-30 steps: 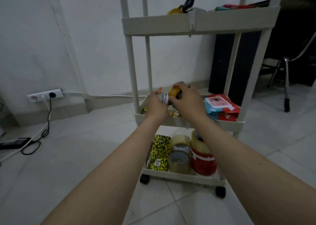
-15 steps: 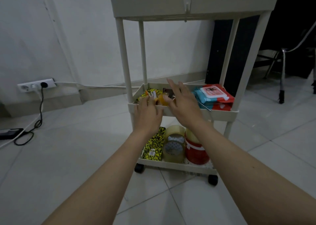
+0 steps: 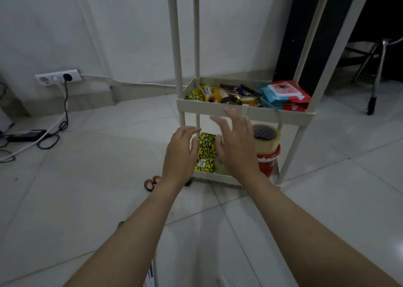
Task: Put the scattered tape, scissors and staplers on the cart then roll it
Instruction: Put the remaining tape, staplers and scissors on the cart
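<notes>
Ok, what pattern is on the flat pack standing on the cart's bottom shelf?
Yellow with black speckles, on the flat pack, seen in the head view.

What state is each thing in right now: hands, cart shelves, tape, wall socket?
left hand: open, holding nothing
right hand: open, fingers spread, holding nothing
cart: upright, middle and bottom shelves loaded
clear tape roll: stacked on red roll
wall socket: one black plug in

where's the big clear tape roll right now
In the head view, the big clear tape roll sits on the cart's bottom shelf, stacked on a red tape roll, just right of the right hand.
</notes>
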